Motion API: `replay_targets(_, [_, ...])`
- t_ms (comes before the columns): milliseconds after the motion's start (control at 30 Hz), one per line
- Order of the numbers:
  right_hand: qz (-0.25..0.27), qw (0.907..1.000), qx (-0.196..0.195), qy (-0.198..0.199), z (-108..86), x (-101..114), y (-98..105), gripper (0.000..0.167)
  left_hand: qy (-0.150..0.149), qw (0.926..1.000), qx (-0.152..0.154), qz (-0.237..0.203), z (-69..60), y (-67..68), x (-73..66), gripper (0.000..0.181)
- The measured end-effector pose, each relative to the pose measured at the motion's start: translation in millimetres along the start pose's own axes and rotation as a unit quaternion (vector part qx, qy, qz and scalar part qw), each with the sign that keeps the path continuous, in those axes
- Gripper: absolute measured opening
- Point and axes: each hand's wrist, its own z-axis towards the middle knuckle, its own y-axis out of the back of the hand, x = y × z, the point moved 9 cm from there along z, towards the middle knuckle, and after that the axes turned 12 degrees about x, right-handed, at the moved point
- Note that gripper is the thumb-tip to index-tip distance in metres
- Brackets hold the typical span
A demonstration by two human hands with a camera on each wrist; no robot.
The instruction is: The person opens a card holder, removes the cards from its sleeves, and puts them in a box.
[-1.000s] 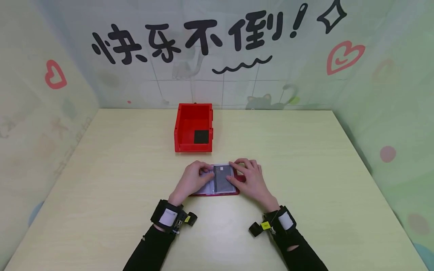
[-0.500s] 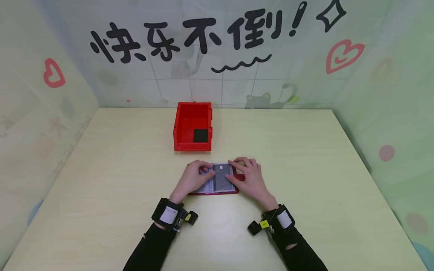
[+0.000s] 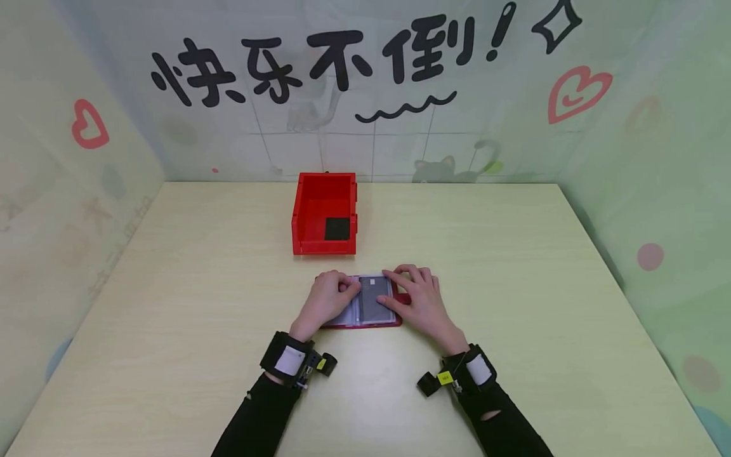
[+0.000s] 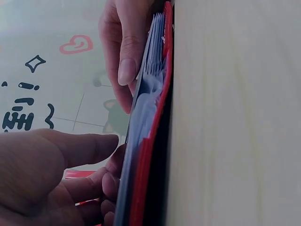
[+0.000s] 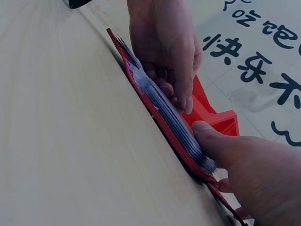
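Note:
A red card holder [image 3: 365, 327] lies spread on the table with its clear sleeves up; a dark grey card [image 3: 374, 301] shows in the right-hand sleeve. Over the left page is the left hand [image 3: 325, 301]; in the left wrist view its bent fingers [image 4: 110, 186] touch the sleeves, the thumb apart from them. The right hand [image 3: 425, 308] grips the holder's right side, thumb on the sleeves and other fingers by the outer edge. Seen from the right wrist, the stacked sleeves [image 5: 174, 122] stand thick above the red cover [image 5: 162, 125].
Behind the holder stands a red open bin [image 3: 324, 249] with a black square [image 3: 337, 228] inside its front right corner. Printed fabric walls [image 3: 365, 152] rise at the table's back and sides. A camera is strapped to each wrist.
The left wrist has shifted slightly right, and the left thumb has moved a little up toward the fingertips. The right hand and holder have stayed nearly the same.

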Motion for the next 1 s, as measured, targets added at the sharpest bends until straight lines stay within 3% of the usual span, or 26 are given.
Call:
replay_targets(433, [-0.004, 1.0, 0.007, -0.005, 1.1, 0.2, 0.3, 0.056, -0.011, 0.9994, 0.017, 0.029, -1.2, -4.2, -5.3, 0.019])
replay_targets(700, [-0.01, 0.9999, 0.004, -0.004, 0.6, -1.1, -0.3, 0.054, 0.011, 0.9995, 0.022, 0.018, -0.8, -5.2, -1.0, 0.017])
replay_targets(1000, [-0.009, 0.9999, 0.006, -0.002, -0.2, 2.8, 1.0, 0.054, 0.041, 0.9987, 0.011, 0.03, -3.6, 5.8, 8.4, 0.019])
